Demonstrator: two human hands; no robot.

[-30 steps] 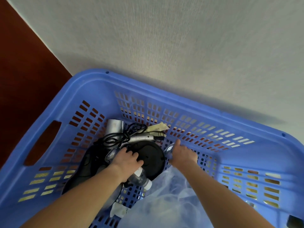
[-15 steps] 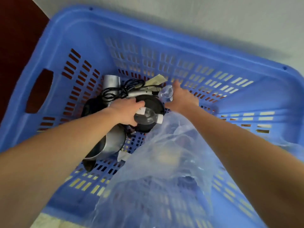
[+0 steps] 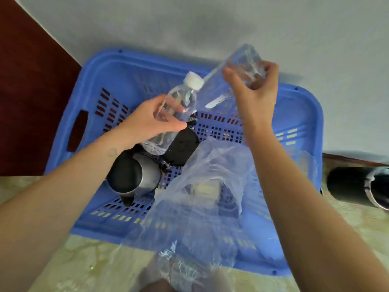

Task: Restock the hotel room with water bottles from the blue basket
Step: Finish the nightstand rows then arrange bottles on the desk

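A blue slotted basket sits on the floor against a pale wall. My left hand grips a clear water bottle with a white cap, lifted above the basket's middle and tilted up to the right. My right hand grips a second clear water bottle near its base, held higher over the basket's far rim; its neck end points down and left, beside the first bottle's cap.
Inside the basket lie a steel kettle with a black base and cord, and a crumpled clear plastic bag spilling over the near rim. A dark cylindrical bin lies at the right. A dark red door is left.
Both hands have risen out of the basket, each lifting a water bottle clear of the kettle and bag. The view has pulled back, showing the whole basket and the floor.
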